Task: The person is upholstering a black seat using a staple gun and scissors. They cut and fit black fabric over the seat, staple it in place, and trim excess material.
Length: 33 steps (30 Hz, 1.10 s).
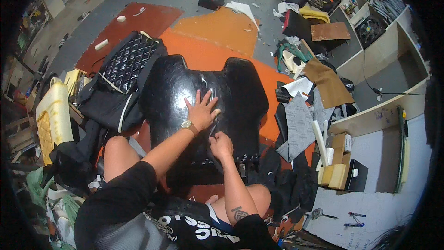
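A wide, glossy black seat-shaped panel [249, 97], notched at its far edge, lies in front of my knees. Its shiny covering looks like plastic film or smooth leatherette, with a wrinkled line down the middle. My left hand [201, 114], a watch on its wrist, presses flat on the panel's centre with the fingers spread. Just nearer and to the right, my right hand [221, 146] is closed over the middle line. What its fingers pinch is small and partly hidden, perhaps a thin dark strip or an edge of the covering.
Left of the panel lie a quilted black seat cover [127, 67] and a cream foam piece [55, 111]. Orange sheeting [203, 46] spreads beneath. Fabric scraps [298, 120] pile up at right, beside an open pale cabinet [388, 88]. A black block [211, 0] sits farther off.
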Each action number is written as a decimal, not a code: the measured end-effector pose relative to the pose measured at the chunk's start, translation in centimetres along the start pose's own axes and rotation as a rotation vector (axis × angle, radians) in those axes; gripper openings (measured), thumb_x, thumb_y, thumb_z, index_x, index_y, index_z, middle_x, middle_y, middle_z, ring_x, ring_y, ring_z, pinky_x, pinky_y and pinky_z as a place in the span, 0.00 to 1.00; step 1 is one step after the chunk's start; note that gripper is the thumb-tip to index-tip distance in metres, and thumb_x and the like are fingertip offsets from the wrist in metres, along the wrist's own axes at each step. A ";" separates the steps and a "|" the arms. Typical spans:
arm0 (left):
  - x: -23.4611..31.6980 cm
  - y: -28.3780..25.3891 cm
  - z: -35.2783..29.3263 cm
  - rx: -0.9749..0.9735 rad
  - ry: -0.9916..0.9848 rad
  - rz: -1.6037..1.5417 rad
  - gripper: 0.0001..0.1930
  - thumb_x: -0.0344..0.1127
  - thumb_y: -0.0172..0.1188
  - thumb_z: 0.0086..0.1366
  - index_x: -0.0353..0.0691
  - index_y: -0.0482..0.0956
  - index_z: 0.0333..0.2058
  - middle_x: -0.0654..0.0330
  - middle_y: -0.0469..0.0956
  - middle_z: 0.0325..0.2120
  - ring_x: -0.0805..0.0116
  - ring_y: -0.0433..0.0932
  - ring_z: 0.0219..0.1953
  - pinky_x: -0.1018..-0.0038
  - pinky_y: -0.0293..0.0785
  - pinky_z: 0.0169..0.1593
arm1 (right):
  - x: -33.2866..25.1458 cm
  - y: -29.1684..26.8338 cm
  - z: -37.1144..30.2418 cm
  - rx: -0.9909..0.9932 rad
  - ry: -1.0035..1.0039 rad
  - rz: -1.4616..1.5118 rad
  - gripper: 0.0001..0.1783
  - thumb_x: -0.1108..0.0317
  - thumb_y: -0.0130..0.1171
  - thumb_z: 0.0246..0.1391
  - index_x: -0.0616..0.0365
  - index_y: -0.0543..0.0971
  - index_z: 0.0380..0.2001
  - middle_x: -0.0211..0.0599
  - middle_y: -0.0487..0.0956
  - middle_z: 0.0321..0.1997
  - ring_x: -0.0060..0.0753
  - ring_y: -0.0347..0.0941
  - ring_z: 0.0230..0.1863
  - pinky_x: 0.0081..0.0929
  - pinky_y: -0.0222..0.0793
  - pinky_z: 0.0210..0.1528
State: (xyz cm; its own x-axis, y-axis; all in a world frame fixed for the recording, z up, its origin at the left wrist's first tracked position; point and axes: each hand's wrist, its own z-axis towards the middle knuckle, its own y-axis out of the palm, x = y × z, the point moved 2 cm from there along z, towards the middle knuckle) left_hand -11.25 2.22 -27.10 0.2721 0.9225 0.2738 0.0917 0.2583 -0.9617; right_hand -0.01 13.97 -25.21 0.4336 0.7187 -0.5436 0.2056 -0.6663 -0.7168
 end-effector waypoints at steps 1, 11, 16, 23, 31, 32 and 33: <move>0.2 0.0 -0.1 -0.016 0.002 -0.002 0.29 0.60 0.49 0.75 0.64 0.67 0.72 0.65 0.51 0.79 0.44 0.44 0.80 0.15 0.40 0.66 | 0.5 0.2 0.2 0.019 -0.011 0.030 0.20 0.56 0.64 0.62 0.59 0.84 0.50 0.52 0.85 0.53 0.58 0.80 0.56 0.49 0.75 0.58; -1.3 1.0 0.9 0.043 -0.042 -0.120 0.29 0.55 0.51 0.76 0.55 0.67 0.71 0.53 0.52 0.78 0.48 0.49 0.79 0.29 0.45 0.73 | 0.5 1.6 0.6 0.103 0.012 0.178 0.21 0.56 0.64 0.61 0.54 0.86 0.54 0.50 0.86 0.52 0.55 0.81 0.56 0.46 0.75 0.59; -1.5 -0.3 1.2 0.066 -0.013 -0.027 0.29 0.53 0.51 0.76 0.57 0.66 0.72 0.56 0.53 0.78 0.48 0.49 0.79 0.26 0.46 0.72 | 0.7 2.1 0.9 0.103 -0.009 0.217 0.21 0.55 0.64 0.61 0.54 0.86 0.53 0.50 0.85 0.54 0.55 0.81 0.57 0.45 0.75 0.61; -1.2 -0.1 0.2 0.005 0.044 0.002 0.28 0.54 0.50 0.76 0.61 0.67 0.71 0.59 0.58 0.76 0.47 0.49 0.79 0.21 0.45 0.69 | 0.4 2.6 1.2 0.078 -0.053 0.253 0.21 0.58 0.63 0.62 0.55 0.86 0.54 0.53 0.84 0.55 0.55 0.81 0.58 0.43 0.75 0.61; 0.6 0.6 0.2 0.032 -0.011 -0.002 0.29 0.54 0.52 0.75 0.56 0.67 0.71 0.51 0.54 0.77 0.42 0.48 0.79 0.23 0.45 0.70 | 1.9 3.0 2.4 0.057 -0.067 0.300 0.24 0.61 0.65 0.61 0.62 0.83 0.56 0.55 0.84 0.55 0.52 0.82 0.57 0.41 0.75 0.61; 0.3 1.1 0.2 0.056 -0.013 -0.001 0.29 0.54 0.52 0.75 0.56 0.66 0.71 0.50 0.53 0.77 0.41 0.48 0.79 0.23 0.45 0.70 | 1.6 2.9 2.2 0.059 -0.070 0.273 0.24 0.61 0.65 0.61 0.63 0.83 0.57 0.56 0.84 0.55 0.52 0.82 0.57 0.41 0.75 0.61; 0.2 1.5 0.3 0.075 -0.013 -0.018 0.29 0.53 0.52 0.75 0.56 0.66 0.71 0.50 0.53 0.77 0.41 0.47 0.79 0.23 0.44 0.71 | 1.6 2.8 2.1 0.057 -0.063 0.282 0.24 0.61 0.66 0.61 0.63 0.83 0.57 0.56 0.84 0.55 0.52 0.82 0.57 0.41 0.75 0.62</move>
State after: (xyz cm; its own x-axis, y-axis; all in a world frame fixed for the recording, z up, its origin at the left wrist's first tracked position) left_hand -11.31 2.83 -28.51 0.2582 0.9212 0.2911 0.0239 0.2951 -0.9552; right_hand -0.56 13.69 -29.04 0.4110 0.5188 -0.7496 0.0341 -0.8305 -0.5560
